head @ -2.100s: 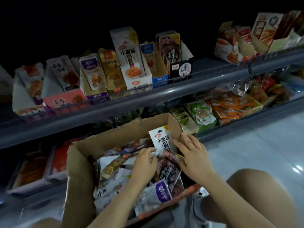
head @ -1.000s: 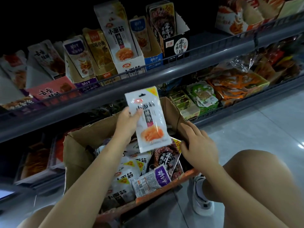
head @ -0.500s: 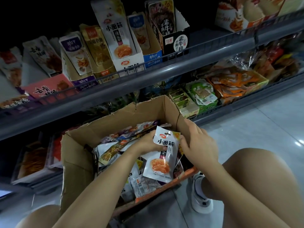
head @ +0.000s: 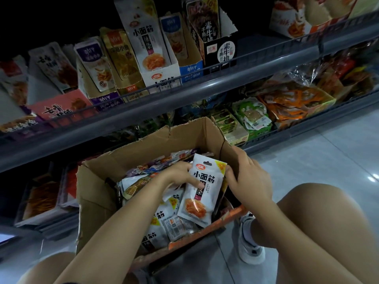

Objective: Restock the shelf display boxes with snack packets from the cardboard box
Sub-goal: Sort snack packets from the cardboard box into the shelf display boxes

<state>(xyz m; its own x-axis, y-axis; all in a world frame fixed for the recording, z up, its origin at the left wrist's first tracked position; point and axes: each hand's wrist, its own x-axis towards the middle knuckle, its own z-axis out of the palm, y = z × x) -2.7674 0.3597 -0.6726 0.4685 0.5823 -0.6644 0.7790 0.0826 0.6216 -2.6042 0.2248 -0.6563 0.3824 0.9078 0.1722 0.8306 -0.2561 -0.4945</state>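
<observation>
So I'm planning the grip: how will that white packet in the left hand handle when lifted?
The white packet looks like a flat, thin pouch, so probably light and bendy. Its glossy film may be slippery. The left hand holds it near the top, so it probably hangs.
</observation>
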